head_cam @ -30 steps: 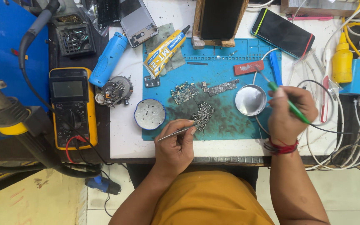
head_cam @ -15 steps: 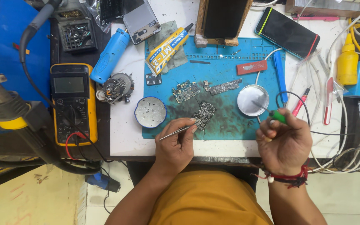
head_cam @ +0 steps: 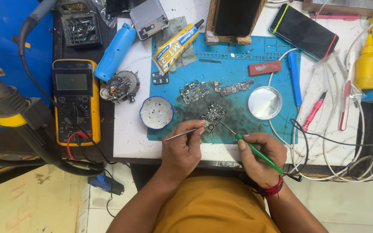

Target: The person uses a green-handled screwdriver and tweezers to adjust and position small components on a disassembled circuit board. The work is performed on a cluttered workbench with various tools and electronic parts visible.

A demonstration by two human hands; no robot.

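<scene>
My left hand [head_cam: 185, 149] grips thin metal tweezers [head_cam: 182, 133] whose tips rest on a small dark circuit board [head_cam: 213, 115] lying on the blue work mat [head_cam: 238, 73]. My right hand [head_cam: 257, 157] holds a green-handled soldering iron [head_cam: 255, 152], its fine tip touching the same board from the right. Two more board pieces [head_cam: 194, 91] [head_cam: 235, 88] lie just beyond on the mat.
A round white dish [head_cam: 157, 112] and a round magnifier lens [head_cam: 264, 102] flank the board. A yellow multimeter [head_cam: 75, 100], blue tool [head_cam: 114, 51], glue tube [head_cam: 177, 43], phone [head_cam: 304, 31], red and blue screwdrivers, a yellow bottle [head_cam: 367, 60] and tangled cables [head_cam: 350, 146] crowd the bench.
My right hand has come down from beside the lens to the near edge of the mat, bringing the green iron's tip onto the board. The left hand with the tweezers stayed put.
</scene>
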